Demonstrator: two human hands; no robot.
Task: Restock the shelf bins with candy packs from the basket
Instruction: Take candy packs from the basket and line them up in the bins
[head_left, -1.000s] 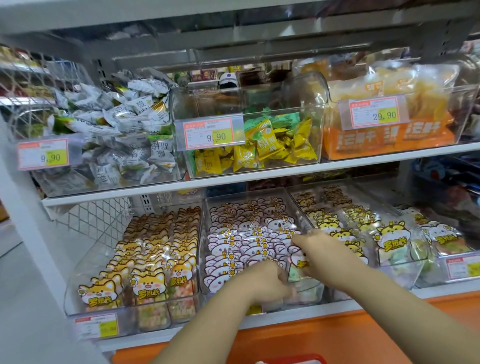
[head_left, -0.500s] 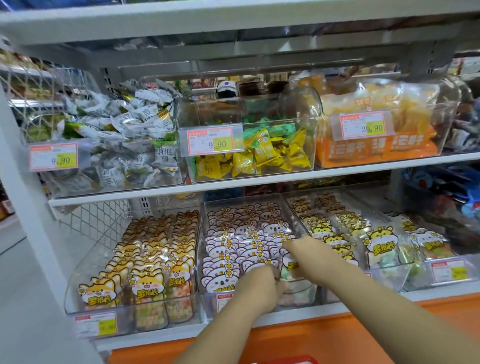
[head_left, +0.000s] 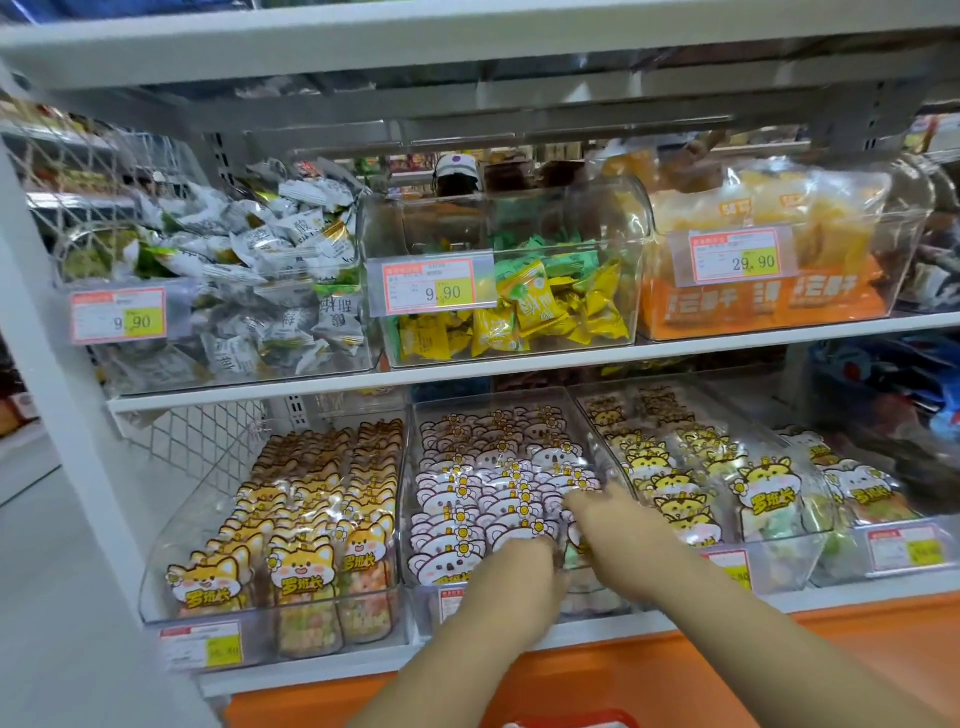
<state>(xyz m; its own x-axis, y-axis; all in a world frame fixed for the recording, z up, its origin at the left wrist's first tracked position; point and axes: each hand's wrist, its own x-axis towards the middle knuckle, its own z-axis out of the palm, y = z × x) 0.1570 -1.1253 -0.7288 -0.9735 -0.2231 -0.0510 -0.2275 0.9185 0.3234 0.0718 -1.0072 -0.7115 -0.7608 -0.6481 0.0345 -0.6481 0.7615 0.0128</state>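
Their left hand (head_left: 519, 569) and right hand (head_left: 615, 525) curl into koala packs (head_left: 467, 499) in the middle bin (head_left: 426, 608), grip hidden; light slippery film, probably best pinched at the header.

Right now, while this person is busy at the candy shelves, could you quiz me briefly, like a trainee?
1. True or false: the left hand and the right hand are both in the koala-pack bin.
2. The price tag on the orange-pack bin reads: A 9.90, B 29.90, C 19.90?
3. How many bins on the upper shelf carry a 9.90 tag?
Key: 1 true; 2 B; 3 two, the silver-candy bin and the yellow-candy bin.
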